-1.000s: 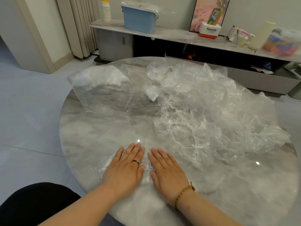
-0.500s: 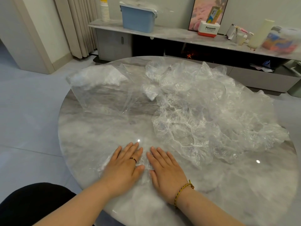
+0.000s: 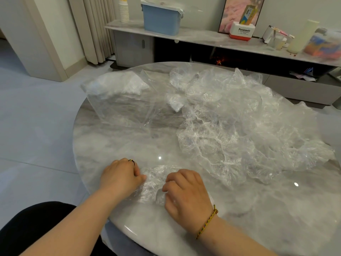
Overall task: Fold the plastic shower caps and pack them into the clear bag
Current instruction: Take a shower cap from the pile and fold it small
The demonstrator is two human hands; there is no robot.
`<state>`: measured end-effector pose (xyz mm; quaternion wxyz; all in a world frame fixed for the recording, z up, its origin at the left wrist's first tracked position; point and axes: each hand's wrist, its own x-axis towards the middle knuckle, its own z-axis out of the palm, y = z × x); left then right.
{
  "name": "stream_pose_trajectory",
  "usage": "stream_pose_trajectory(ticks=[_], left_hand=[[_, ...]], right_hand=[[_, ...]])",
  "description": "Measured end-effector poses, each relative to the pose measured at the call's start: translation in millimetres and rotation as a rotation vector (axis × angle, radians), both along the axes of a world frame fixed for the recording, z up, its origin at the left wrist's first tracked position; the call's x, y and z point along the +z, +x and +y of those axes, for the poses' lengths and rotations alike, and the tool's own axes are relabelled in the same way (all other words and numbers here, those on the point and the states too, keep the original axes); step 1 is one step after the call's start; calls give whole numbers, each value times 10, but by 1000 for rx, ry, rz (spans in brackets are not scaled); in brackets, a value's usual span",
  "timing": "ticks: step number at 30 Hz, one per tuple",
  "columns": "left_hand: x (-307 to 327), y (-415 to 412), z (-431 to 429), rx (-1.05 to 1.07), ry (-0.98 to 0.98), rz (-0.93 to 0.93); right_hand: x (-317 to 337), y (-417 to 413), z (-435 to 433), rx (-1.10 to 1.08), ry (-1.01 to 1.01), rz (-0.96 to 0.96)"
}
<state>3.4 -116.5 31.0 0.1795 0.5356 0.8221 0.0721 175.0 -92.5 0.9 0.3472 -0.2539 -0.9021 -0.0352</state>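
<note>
One shower cap [image 3: 154,182] is being gathered at the 6 o'clock edge of the table [image 3: 258,215]. It is being pinched at its 9 o'clock side by the left hand [image 3: 120,176] and gripped at 3 o'clock by the curled fingers of the right hand [image 3: 186,191]. The air should probably be pressed out and the edges matched, so that a flat packet is being prepared for the clear bag [image 3: 121,102] at 11 o'clock. The loose pile [image 3: 239,130] is lying at 2 o'clock.
</note>
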Motion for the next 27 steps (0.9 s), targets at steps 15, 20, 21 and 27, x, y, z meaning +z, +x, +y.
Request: stream_pose_trajectory(ticks=[15,20,21,27], left_hand=[[324,-69,-289,150,-69,-955],[272,-23,-273,10,-57,-887],[256,-33,-261,2,-16,-853],[266,-5,-225,66,-13,-1027]], right_hand=[[-92,-216,-469,-85,-220,-178],[-50,-221,-428,-123,-386,-43],[-31,-196,-400,-121,-517,-1],[120,-114,-301,-48,-896,107]])
